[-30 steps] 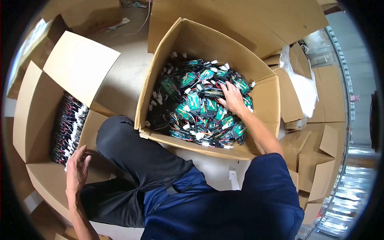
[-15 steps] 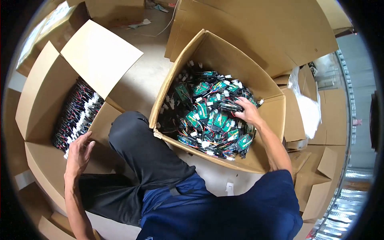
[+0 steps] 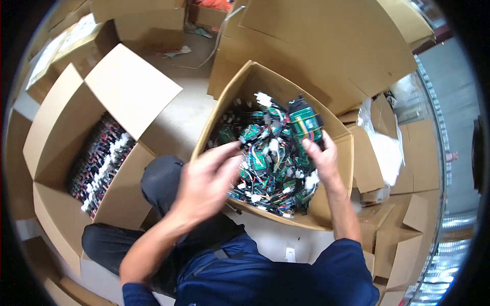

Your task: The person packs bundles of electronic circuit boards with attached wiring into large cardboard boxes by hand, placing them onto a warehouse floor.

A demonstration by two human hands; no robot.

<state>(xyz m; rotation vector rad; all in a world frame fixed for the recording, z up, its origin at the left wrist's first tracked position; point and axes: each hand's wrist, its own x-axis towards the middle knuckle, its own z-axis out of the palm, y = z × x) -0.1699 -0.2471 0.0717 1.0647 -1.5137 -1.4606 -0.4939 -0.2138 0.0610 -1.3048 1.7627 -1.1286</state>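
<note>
My right hand (image 3: 323,155) is closed on a green circuit board with wires (image 3: 306,124), lifted above the right part of a large cardboard box (image 3: 334,201). A heap of similar green boards (image 3: 258,159) with coloured wires and white plugs fills much of that box. Over the near left wall of the box hovers my left hand (image 3: 212,176), blurred, fingers pointing at the heap; nothing shows in it. To the left, another open carton (image 3: 56,196) holds tight rows of dark wired pieces (image 3: 97,158) with white plugs along one side.
Large flat cardboard sheets (image 3: 311,41) stand behind the box. Further cartons (image 3: 421,158) and clear plastic wrap (image 3: 385,158) are at the right. A pale flap (image 3: 133,84) of the left carton sticks out toward the big box. My bent knee (image 3: 162,178) lies between both boxes.
My left hand has left the left carton's edge and swung right to the big box. My right hand has lifted a wired circuit board out of the heap.
</note>
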